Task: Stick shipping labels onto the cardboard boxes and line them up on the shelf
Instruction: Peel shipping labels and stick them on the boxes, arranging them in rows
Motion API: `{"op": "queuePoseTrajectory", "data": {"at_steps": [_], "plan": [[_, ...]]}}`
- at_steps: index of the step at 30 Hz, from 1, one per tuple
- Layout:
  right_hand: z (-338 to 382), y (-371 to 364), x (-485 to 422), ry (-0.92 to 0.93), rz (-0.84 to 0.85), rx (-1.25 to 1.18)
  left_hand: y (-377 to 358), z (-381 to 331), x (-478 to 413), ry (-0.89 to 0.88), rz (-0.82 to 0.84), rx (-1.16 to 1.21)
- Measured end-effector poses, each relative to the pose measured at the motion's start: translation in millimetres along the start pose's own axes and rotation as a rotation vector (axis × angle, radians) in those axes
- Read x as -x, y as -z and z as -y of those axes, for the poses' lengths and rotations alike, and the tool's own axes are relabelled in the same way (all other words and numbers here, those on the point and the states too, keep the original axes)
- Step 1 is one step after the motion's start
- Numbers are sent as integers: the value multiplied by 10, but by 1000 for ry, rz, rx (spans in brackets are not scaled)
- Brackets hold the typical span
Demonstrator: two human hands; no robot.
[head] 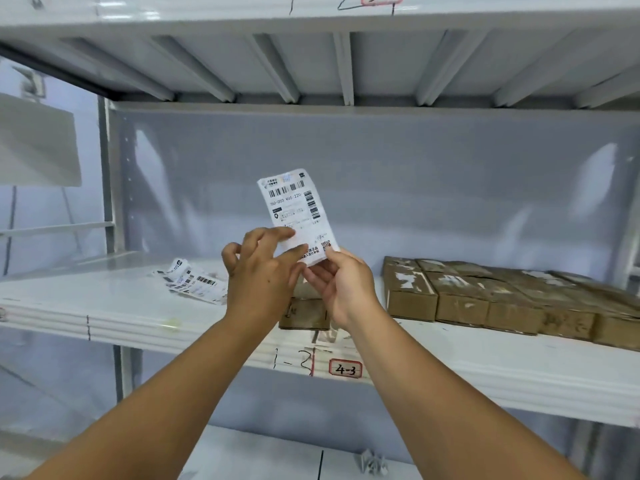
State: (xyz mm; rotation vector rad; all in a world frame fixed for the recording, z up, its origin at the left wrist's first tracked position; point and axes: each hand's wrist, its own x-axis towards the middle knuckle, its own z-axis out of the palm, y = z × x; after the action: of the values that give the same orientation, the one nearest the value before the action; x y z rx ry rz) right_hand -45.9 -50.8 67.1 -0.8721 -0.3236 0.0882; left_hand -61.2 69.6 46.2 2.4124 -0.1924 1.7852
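A person holds one shipping label point(298, 209) up in front of a white metal shelf point(138, 320), with both hands at its lower end. The left hand point(263, 268) pinches the lower left edge between thumb and forefinger, its other fingers loosely curled. The right hand point(343, 285) pinches the bottom right corner, with its fingers bunched beneath the paper.

The label rises above both hands. Its long axis is close to upright, with the top tipped slightly toward the left hand's side. The printed face is toward the wearer, with barcodes at the top and a small square code down by the right thumb.

The label looks thin, light and limp, and probably curls or sticks to itself if gripped in the middle. The edges and corners are likely the safest places to hold it.

Just behind and below the hands a single cardboard box point(304, 313) lies on the shelf, partly hidden. Beyond the right hand is a row of boxes point(485, 296), set touching side by side. Beyond the left hand, loose labels point(194, 278) lie in a small heap.
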Motion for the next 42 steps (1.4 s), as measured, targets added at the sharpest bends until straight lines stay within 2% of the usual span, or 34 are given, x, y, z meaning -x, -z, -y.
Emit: {"op": "queuePoseTrajectory", "data": {"at_steps": [7,16,21,29,33,37,42], "plan": [[55,137,20,36,55,26,-14,-137,-73,-85,23,-72],[67,189,43,71,21,30,-15,-205,-127,-13,77,-3],[84,126,73,159,-51,161,-12,-195,-127,0,61,-9],[40,36,53,219,-75,262,11,-217,-153,188,130,330],[-24,61,22,275,-124,429,30,-217,-155,184,148,354],[-71,61,26,304,-147,480,49,-224,-131,193,147,374],[-73,102,64,394,-155,629,61,-242,-102,118,147,299]]}}
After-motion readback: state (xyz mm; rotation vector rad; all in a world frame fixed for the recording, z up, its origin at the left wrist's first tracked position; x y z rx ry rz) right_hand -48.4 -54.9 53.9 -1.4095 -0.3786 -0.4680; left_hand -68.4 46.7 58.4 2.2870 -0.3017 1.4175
